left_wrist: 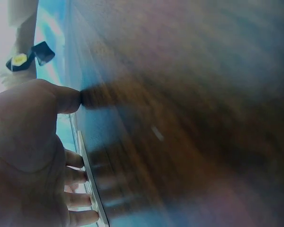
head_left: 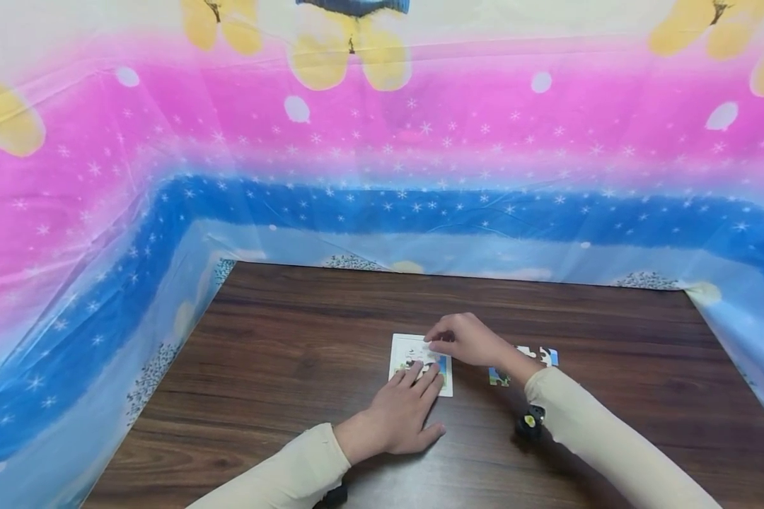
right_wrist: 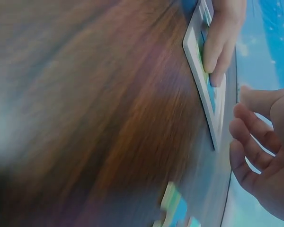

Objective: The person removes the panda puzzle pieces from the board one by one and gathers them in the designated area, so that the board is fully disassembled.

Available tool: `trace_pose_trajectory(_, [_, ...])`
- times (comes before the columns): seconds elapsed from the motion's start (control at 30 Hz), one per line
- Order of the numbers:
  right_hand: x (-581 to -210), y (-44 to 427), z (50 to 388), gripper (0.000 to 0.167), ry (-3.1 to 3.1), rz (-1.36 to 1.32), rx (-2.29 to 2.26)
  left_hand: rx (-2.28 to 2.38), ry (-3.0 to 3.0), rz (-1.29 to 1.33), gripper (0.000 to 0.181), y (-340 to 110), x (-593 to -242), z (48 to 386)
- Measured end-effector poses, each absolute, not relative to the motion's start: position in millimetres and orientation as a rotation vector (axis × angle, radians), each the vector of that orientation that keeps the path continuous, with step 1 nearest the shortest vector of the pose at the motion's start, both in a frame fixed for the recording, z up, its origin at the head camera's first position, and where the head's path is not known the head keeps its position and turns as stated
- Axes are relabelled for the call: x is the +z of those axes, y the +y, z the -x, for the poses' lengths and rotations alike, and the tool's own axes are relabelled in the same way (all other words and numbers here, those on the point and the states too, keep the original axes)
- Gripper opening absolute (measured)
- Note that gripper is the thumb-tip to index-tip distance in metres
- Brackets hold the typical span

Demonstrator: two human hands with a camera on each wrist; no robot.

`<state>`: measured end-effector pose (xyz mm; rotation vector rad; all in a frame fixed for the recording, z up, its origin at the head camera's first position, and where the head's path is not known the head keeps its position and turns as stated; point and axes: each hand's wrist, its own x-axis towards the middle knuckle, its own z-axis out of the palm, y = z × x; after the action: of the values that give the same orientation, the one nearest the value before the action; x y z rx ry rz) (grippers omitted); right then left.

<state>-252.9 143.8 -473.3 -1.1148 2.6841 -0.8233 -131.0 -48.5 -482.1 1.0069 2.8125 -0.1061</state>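
Note:
A small jigsaw puzzle in a white-bordered tray lies on the table, with white, green and blue picture parts showing. My left hand lies over its lower part, fingers straight and thumb spread to the right. In the left wrist view the fingertips of the left hand meet the tray's edge. Above the tray's upper right corner is my right hand. Thumb and index fingertips of the right hand come close together, the other fingers bent; whether a piece is between them cannot be made out.
Several loose puzzle pieces lie right of the tray, partly behind the right forearm; a few pieces also show in the right wrist view. The dark wooden table is bordered by a patterned pink and blue cloth.

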Motion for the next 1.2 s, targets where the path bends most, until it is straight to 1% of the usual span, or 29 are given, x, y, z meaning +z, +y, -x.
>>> trace_pose_trajectory(0.43, [-476.7, 117.7, 261.6, 0.022, 2.487, 1.311, -0.755, -0.108, 2.798, -1.014, 0.078, -49.0, -481.2, 130.2])
trace_pose_trajectory(0.77, [-473.5, 112.1, 262.7, 0.024, 2.456, 1.335, -0.694, -0.127, 2.808, -0.987, 0.078, -48.8, -480.4, 128.6])
trace_pose_trajectory(1.2, [-473.2, 110.4, 259.9, 0.023, 2.483, 1.309, -0.702, -0.21, 2.842, -1.031, 0.075, -40.9, -479.8, 123.9])
